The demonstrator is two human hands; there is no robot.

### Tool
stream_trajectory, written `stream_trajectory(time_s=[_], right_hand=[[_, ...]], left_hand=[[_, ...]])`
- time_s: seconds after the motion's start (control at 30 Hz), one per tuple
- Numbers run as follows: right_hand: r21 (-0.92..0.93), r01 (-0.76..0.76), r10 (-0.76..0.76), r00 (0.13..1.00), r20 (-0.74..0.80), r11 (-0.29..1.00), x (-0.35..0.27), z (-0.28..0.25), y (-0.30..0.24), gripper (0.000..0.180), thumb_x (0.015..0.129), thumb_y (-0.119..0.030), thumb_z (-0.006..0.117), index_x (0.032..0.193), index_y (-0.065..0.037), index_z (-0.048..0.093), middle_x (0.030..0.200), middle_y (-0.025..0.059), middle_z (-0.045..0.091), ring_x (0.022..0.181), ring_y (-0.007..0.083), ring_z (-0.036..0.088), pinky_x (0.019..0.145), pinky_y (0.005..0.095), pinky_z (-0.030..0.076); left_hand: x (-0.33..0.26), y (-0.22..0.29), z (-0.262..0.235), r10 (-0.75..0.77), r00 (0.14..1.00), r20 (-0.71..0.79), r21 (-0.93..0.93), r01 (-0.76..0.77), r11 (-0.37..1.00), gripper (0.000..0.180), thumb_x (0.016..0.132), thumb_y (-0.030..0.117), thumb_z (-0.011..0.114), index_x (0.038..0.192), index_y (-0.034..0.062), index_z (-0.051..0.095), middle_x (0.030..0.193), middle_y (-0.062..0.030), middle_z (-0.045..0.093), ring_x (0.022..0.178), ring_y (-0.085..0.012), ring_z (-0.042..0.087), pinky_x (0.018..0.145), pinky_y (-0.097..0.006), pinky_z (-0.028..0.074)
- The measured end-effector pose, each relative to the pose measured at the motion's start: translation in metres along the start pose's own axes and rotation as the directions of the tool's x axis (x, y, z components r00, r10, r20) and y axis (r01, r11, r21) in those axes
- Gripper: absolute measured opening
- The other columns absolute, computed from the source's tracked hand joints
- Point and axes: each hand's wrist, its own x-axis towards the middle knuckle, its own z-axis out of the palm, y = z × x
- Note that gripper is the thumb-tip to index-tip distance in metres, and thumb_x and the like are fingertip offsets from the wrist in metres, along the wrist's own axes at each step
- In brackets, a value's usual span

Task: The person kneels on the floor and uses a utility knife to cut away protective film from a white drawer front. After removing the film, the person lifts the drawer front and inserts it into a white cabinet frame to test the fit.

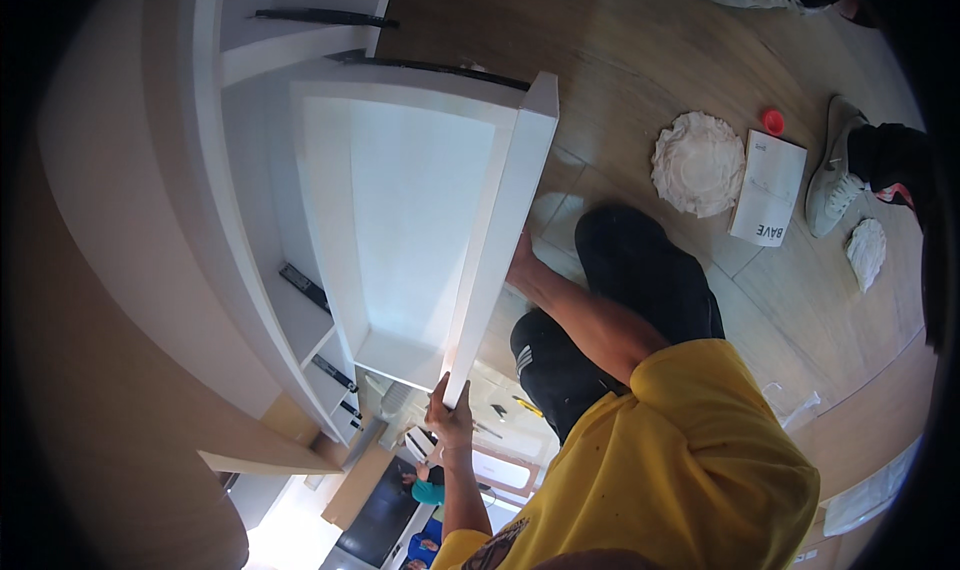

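Both hands clamped on a white drawer point(420, 220): left hand point(450, 410) at its near corner, right hand point(522, 255) on its front panel. Drawer partway out of the cabinet point(240, 200), not seated. Round plaster pieces point(698, 163) on floor beyond right hand.

The person wears a yellow short-sleeved shirt point(690, 450) and black trousers point(640, 270).

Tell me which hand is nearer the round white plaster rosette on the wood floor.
Right. The right hand grips the white drawer front's edge partway along, closer to the round white plaster rosette. The left hand grips the drawer's near corner, farther away.
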Motion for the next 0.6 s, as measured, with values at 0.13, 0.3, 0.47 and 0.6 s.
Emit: stream_trajectory(time_s=[0.13, 0.3, 0.47, 0.6], right_hand=[[-0.063, 0.051, -0.056, 0.995, -0.086, 0.997, -0.011, 0.014, -0.005, 0.042, 0.103, -0.04, 0.041, 0.115, -0.007, 0.063, 0.103, 0.0093, 0.068, 0.094, 0.0229, 0.069, 0.082, 0.0408, 0.058], [-0.241, 0.049, -0.11, 0.963, -0.245, 0.969, -0.015, 0.025, -0.018, 0.049, 0.105, -0.042, 0.033, 0.12, -0.004, 0.06, 0.107, 0.0109, 0.068, 0.099, 0.0255, 0.068, 0.089, 0.0432, 0.056], [-0.75, -0.109, -0.293, 0.877, -0.382, 0.652, -0.039, 0.037, -0.039, 0.056, 0.105, -0.048, 0.03, 0.135, -0.006, 0.053, 0.124, 0.0143, 0.063, 0.116, 0.0291, 0.06, 0.095, 0.0467, 0.053], [-0.693, 0.005, -0.217, 0.951, -0.219, 0.721, -0.121, 0.08, -0.023, 0.073, 0.099, -0.064, 0.04, 0.142, -0.005, 0.048, 0.138, 0.0172, 0.055, 0.129, 0.0355, 0.051, 0.093, 0.0589, 0.049]], left_hand=[[0.004, -0.004, 0.005, -0.012, 1.0, 0.009, 0.059, 0.011, 0.998, 0.037, 0.079, 0.017, 0.087, 0.111, 0.0046, 0.072, 0.1, -0.0166, 0.076, 0.087, -0.0359, 0.074, 0.076, -0.042, 0.059], [0.003, -0.004, 0.02, 0.08, 0.997, 0.006, 0.123, -0.08, 0.989, 0.036, 0.079, 0.024, 0.087, 0.109, 0.0081, 0.073, 0.091, -0.0156, 0.075, 0.078, -0.037, 0.073, 0.068, -0.043, 0.059], [0.003, -0.002, 0.022, 0.071, 0.997, 0.009, 0.065, -0.072, 0.995, 0.034, 0.08, 0.025, 0.086, 0.106, 0.0077, 0.073, 0.085, -0.0173, 0.074, 0.075, -0.0373, 0.073, 0.065, -0.043, 0.058], [0.009, -0.002, 0.009, 0.242, 0.967, -0.076, 0.048, -0.238, 0.97, 0.033, 0.08, 0.025, 0.085, 0.102, 0.0043, 0.073, 0.083, -0.0199, 0.073, 0.072, -0.0377, 0.072, 0.066, -0.044, 0.058]])
